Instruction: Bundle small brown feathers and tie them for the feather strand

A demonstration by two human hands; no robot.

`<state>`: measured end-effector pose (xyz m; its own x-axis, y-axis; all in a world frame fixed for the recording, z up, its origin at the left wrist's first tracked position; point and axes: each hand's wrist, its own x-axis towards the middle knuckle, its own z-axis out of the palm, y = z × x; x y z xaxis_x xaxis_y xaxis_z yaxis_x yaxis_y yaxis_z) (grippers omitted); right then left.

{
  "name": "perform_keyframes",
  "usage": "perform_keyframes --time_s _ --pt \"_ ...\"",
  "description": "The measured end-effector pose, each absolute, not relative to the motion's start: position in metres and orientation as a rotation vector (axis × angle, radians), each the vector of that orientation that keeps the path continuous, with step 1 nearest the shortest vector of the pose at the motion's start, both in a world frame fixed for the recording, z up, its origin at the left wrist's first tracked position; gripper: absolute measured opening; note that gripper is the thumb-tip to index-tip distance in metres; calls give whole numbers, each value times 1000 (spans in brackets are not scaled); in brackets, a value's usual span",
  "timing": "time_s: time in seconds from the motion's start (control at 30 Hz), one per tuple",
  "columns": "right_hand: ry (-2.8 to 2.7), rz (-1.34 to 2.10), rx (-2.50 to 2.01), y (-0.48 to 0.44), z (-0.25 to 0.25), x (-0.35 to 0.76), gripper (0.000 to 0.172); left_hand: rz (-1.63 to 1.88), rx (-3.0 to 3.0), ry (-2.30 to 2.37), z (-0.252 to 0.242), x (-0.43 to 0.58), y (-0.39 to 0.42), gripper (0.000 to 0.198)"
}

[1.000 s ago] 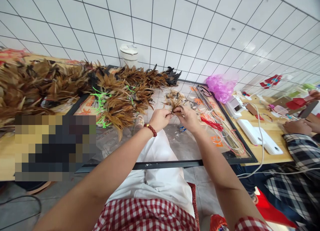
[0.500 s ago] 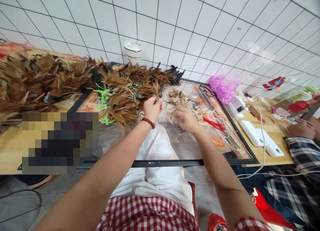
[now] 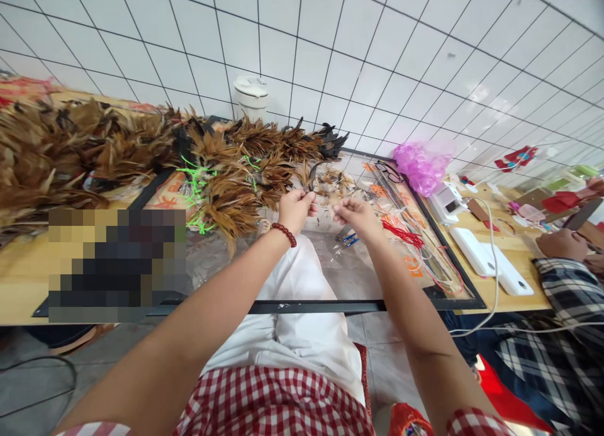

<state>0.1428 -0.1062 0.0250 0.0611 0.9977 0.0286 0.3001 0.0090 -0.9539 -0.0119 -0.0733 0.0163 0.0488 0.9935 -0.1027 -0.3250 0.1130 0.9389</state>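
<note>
My left hand (image 3: 296, 209), with a dark red bead bracelet (image 3: 284, 233) at the wrist, is closed in a pinch on a small brown feather (image 3: 307, 177) that sticks up from its fingers. My right hand (image 3: 357, 214) is a short gap to the right, its fingers pinched together on something too small to make out. Both hover over a glass-topped table (image 3: 330, 279). A small heap of loose pale feathers (image 3: 333, 183) lies just beyond the hands. Bundles of brown feathers (image 3: 226, 172) tied with green cord lie to the left.
A white lidded cup (image 3: 251, 96) stands by the tiled wall. Red cords (image 3: 401, 233) and a pink plastic bag (image 3: 419, 165) lie to the right. Another person's hand (image 3: 559, 244) and plaid sleeve rest on the wooden table at far right, near white devices (image 3: 491, 260).
The hands were together on a feather tuft, then parted; the left went to the feather bundles and came back holding a feather. The right now faces it, pinched.
</note>
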Motion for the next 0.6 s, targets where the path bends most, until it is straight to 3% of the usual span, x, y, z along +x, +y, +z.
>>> perform_keyframes --time_s 0.13,0.33,0.6 --pt "-1079 1126 -1190 -103 24 140 38 1056 851 974 21 -11 -80 22" --pt "-1210 925 -1152 -103 20 132 26 925 906 886 23 -12 -84 13" --pt "-1235 897 -1138 -101 14 130 29 845 988 866 22 -10 -86 15"
